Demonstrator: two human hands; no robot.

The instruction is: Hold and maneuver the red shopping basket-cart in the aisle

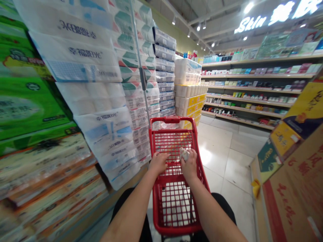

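A red plastic shopping basket (155,188) with grid walls stands right in front of me, its handle at the far end. Over its left side is my left hand (159,162), fingers loosely bent and apart, with nothing visible in them. I cannot tell whether it touches the rim. My right hand (189,165) is closed around a small whitish crumpled item (184,154) above the basket's right half; its kind is not clear. Through the lower grid the pale floor shows.
Tall stacks of wrapped toilet paper (88,60) line the left, beside green packs (30,101). Printed cartons (290,168) stand close on the right. Shelves of small boxed goods (252,84) run along the back, past a tiled floor (227,148).
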